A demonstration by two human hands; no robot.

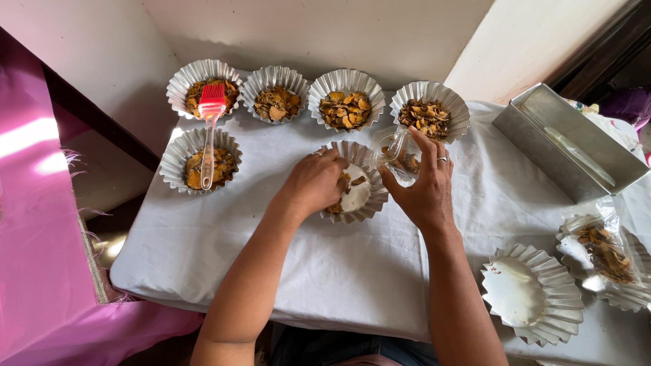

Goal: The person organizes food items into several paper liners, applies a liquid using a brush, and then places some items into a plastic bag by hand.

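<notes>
Far to the left of the left hand (317, 181) a red silicone brush (210, 118) lies across two fluted foil cups (201, 159), its bristles over the upper one and its clear handle reaching down to the lower; both cups hold brown-orange chips. Above the hands a row of three more filled cups (346, 99) runs rightward. The left hand is curled, fingers bent down into the centre cup (357, 193), touching the chips and white base inside it; that cup sits directly beneath its fingertips. Just right of it, the right hand (424, 186) pinches a small clear plastic bag (399, 154) of chips between thumb and fingers, held at the cup's upper right edge. Well to the right of that hand stands a rectangular metal tin (569, 142). Lower right lie an empty foil cup (532, 293) and another cup with a bag of chips (605, 252)
</notes>
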